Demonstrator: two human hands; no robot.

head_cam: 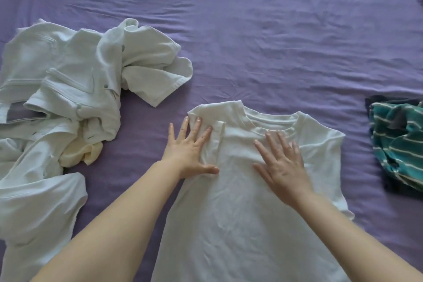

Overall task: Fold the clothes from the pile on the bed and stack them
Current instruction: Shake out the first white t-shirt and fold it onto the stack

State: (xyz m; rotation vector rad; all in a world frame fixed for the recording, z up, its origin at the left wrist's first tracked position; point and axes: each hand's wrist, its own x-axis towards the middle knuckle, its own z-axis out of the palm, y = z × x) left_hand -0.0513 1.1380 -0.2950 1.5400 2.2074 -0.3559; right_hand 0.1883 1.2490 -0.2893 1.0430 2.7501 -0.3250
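Hands, left hand point(191, 146) and right hand point(282, 162), flat, fingers spread on white T-shirt point(240, 201).

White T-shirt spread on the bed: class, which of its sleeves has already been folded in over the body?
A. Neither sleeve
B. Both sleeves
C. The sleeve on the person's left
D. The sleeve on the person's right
C. On the white T-shirt, the sleeve under the left hand lies folded over the chest, while the sleeve beyond the right hand lies spread out on the purple sheet.
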